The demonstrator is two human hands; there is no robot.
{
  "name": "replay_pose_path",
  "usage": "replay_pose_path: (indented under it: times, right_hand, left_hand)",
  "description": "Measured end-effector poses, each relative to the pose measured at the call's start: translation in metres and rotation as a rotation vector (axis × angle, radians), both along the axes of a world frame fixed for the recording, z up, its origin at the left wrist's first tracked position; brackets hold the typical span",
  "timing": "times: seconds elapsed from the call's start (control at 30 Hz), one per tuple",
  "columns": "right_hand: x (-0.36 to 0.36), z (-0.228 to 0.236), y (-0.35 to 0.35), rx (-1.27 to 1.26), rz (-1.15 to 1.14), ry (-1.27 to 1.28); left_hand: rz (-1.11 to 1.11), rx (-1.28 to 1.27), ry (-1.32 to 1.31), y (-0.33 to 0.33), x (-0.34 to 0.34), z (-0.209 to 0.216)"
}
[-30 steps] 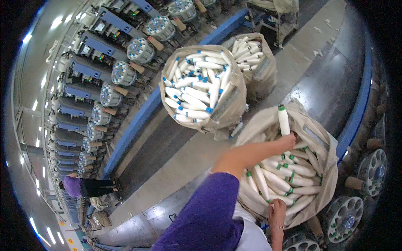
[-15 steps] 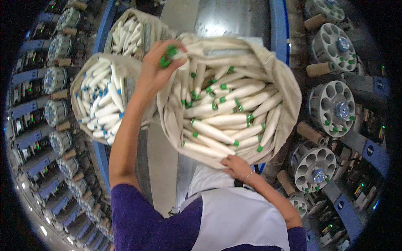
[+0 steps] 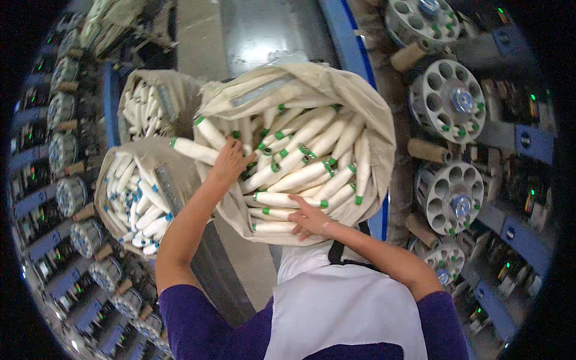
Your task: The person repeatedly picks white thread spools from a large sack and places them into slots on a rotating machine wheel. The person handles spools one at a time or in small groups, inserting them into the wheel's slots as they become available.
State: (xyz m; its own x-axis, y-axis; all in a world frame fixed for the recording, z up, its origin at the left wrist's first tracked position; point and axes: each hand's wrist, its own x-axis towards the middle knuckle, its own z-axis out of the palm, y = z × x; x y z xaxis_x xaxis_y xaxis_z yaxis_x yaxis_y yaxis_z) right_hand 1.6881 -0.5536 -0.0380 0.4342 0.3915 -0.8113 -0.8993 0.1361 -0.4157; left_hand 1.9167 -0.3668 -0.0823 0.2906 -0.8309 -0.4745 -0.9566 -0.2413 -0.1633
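A large cream cloth bag (image 3: 366,99) holds many white yarn bobbins with green ends. My left hand (image 3: 228,162) is over the bag's left side, its fingers curled around yarn bobbins (image 3: 195,151) that stick out leftward past the rim. The fingertips are partly hidden among the bobbins there. Over the near part of the bag, my right hand (image 3: 309,219) rests with fingers apart on green-ended bobbins (image 3: 279,200) lying crosswise. Those bobbins lie roughly side by side near the front rim.
To the left stand a smaller cloth bag (image 3: 165,174) of blue-ended bobbins and another bag (image 3: 174,96) of white bobbins behind it. Winding machines with round bobbin magazines (image 3: 447,101) and brown cones (image 3: 429,151) line the right; similar machines (image 3: 63,153) line the left.
My left hand has come down from above the bag's far-left rim to the bobbins inside. My right hand has moved from the near rim onto the bobbins. The view has shifted.
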Motion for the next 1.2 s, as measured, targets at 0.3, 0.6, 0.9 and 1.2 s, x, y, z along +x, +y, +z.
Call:
replay_pose_path:
  times: [0.3,0.6,0.9,1.2]
  right_hand:
    - [0.01,-0.038,0.023,0.091,-0.209,0.172]
    - [0.003,-0.046,0.02,0.102,-0.208,0.24]
    - [-0.014,-0.009,-0.001,-0.21,-0.15,-0.166]
    - [-0.042,0.044,-0.111,-0.036,-0.427,-0.14]
  left_hand:
    - [-0.166,-0.138,0.058,-0.018,0.004,0.033]
    - [0.1,-0.348,0.308,-0.051,-0.008,0.071]
    - [0.319,-0.67,0.301,-0.081,-0.006,0.077]
    - [0.343,-0.718,0.307,-0.101,0.017,0.169]
